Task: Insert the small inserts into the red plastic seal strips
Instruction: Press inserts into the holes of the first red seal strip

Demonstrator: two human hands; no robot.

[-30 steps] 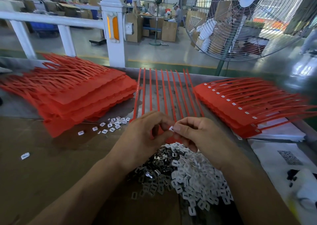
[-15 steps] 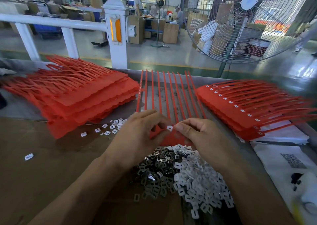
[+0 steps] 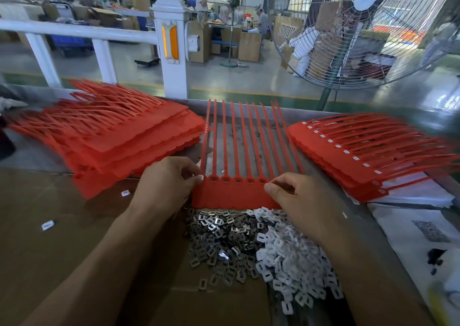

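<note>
Hands parted since earlier: left hand [image 3: 169, 183], right hand [image 3: 298, 201] pinching red seal strip [image 3: 234, 193] ends; no legible writing.

The left hand [image 3: 167, 183] covers the left end of the red seal strip sheet [image 3: 234, 193], and the right hand [image 3: 302, 203] covers its right end; whether either fingertip holds an insert cannot be told. The right forearm hides part of the white insert pile [image 3: 286, 258]. The finished stack [image 3: 368, 156] at right is motion-blurred, its tails cut off by the frame edge. The stack at left [image 3: 119, 136] is blurred too, its far tails indistinct. The printed paper [image 3: 423, 238] at lower right is unreadable and cropped by the edge.
</note>
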